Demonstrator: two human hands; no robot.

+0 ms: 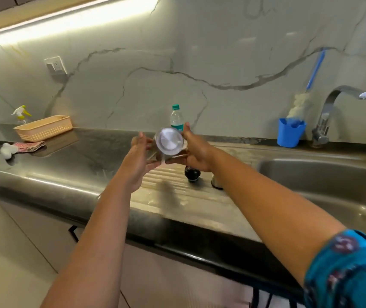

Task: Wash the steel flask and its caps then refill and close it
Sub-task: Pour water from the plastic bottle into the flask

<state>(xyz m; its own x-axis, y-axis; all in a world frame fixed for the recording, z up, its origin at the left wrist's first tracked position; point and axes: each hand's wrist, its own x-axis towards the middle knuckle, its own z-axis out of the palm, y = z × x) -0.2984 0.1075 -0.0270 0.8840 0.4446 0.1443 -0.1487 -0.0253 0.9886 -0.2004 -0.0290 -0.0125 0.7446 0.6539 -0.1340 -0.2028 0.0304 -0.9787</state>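
The steel flask [169, 141] is held above the drainboard with its round base turned toward me; its body is blurred. My left hand [138, 160] holds it from the left, thumb up and fingers curled under it. My right hand [196, 151] grips it from the right, thumb raised beside the base. A black inner cap [192, 173] lies on the ribbed drainboard [177, 203] below my right hand. Right beside the black one, the steel outer cap [217, 184] is partly hidden by my right forearm.
A plastic water bottle [176, 117] stands behind the flask at the wall. The sink basin [324, 181] and tap [333, 112] are at the right, with a blue holder [290, 134] and brush. A peach basket [44, 127], cloth [29, 146] and spray bottle [21, 112] sit far left.
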